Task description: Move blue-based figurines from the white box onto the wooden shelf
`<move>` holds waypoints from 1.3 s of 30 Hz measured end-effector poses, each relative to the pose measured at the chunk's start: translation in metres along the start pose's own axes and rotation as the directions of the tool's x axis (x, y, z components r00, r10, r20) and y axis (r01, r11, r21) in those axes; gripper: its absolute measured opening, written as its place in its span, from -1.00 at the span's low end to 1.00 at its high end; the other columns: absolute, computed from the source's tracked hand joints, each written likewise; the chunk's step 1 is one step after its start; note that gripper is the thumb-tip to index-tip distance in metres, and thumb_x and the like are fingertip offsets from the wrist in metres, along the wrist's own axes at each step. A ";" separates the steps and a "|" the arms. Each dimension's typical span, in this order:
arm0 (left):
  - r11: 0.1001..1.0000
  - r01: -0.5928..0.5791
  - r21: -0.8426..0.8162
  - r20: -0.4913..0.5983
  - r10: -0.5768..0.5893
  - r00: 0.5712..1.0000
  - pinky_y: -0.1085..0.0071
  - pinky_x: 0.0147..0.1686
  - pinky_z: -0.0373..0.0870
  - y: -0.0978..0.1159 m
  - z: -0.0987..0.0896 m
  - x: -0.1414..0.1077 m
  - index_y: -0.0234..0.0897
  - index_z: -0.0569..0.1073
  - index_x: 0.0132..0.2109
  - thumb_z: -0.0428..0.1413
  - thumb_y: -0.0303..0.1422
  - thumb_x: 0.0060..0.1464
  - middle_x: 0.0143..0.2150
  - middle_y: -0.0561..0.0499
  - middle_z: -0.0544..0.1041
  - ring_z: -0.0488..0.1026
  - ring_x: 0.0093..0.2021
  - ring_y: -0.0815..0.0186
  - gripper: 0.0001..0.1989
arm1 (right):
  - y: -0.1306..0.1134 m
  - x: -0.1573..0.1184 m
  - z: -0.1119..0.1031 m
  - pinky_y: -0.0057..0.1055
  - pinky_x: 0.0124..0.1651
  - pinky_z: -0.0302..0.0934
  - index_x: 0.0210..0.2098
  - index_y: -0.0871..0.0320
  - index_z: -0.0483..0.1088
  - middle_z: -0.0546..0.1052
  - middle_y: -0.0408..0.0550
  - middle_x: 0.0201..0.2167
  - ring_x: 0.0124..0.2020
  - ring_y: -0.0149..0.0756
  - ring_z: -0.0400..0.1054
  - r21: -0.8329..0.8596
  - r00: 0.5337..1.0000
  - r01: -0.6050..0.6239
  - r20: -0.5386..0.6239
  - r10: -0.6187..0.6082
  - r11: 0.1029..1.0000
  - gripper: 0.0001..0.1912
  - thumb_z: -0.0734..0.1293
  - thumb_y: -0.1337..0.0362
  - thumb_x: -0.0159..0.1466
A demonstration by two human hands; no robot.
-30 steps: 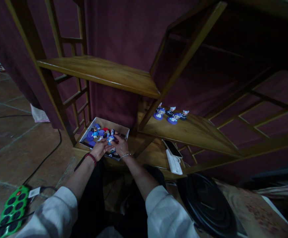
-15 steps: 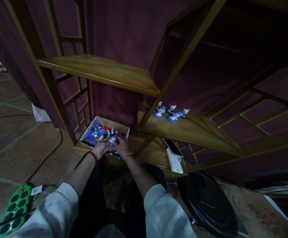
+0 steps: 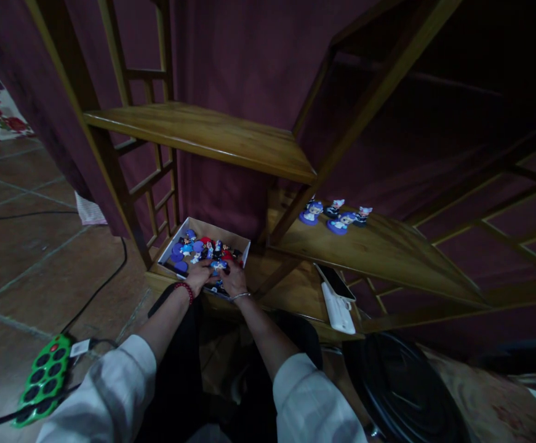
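Left hand (image 3: pixel 198 278) and right hand (image 3: pixel 234 280), grips together around a small blue-and-white figurine (image 3: pixel 218 265), risked dropping it through loose fingertips.

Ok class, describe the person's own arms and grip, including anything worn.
The left sleeve and right sleeve are pale, loose, ending near the elbows. On the left wrist is a red beaded bracelet; on the right, a thin silvery bracelet. Left grip and right grip: no gloves.
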State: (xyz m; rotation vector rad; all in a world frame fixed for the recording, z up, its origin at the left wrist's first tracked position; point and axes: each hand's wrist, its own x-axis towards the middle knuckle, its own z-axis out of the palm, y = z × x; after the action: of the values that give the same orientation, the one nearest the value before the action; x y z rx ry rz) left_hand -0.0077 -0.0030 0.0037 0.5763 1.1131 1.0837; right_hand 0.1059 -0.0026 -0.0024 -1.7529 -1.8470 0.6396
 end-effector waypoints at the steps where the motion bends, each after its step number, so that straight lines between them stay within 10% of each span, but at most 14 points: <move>1: 1.000 -0.003 0.010 0.002 0.003 1.000 0.39 -0.34 0.45 -0.001 0.000 0.002 -0.39 0.42 -0.37 0.03 -0.72 -0.23 -0.48 -0.02 0.48 0.45 -0.44 0.36 -0.75 | 0.001 0.000 0.001 -0.43 -0.10 0.15 -0.15 0.13 0.31 0.45 -0.07 -0.21 -0.19 -0.35 0.33 -0.005 1.000 0.001 -0.003 -0.001 1.000 -0.72 0.25 0.27 0.12; 28: 0.986 -0.030 0.165 0.050 0.022 0.998 0.42 -0.37 0.42 -0.005 -0.007 0.016 -0.33 0.45 -0.41 -0.04 -0.75 -0.25 -0.50 0.02 0.50 0.45 -0.45 0.35 -0.69 | 0.002 0.003 0.001 -0.45 -0.09 0.13 -0.18 0.18 0.32 0.46 -0.02 -0.21 -0.14 -0.31 0.31 -0.087 0.998 0.057 0.036 -0.054 0.995 -0.75 0.23 0.28 0.14; 39: 0.770 -0.122 0.626 0.143 0.040 0.989 0.49 -0.33 0.39 -0.005 -0.013 0.019 -0.35 0.43 -0.21 -0.12 -0.68 -0.14 -0.31 0.02 0.52 0.44 -0.35 0.41 -0.63 | 0.003 0.001 0.004 -0.50 -0.19 0.11 -0.22 0.14 0.32 0.46 -0.06 -0.26 -0.22 -0.33 0.32 -0.178 0.994 0.092 0.066 -0.081 0.980 -0.79 0.23 0.25 0.14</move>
State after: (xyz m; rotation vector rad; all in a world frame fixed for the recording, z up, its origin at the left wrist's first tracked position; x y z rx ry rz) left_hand -0.0171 0.0103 -0.0130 1.2233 1.3556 0.7065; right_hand 0.1056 -0.0018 -0.0069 -1.7707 -2.0662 0.5081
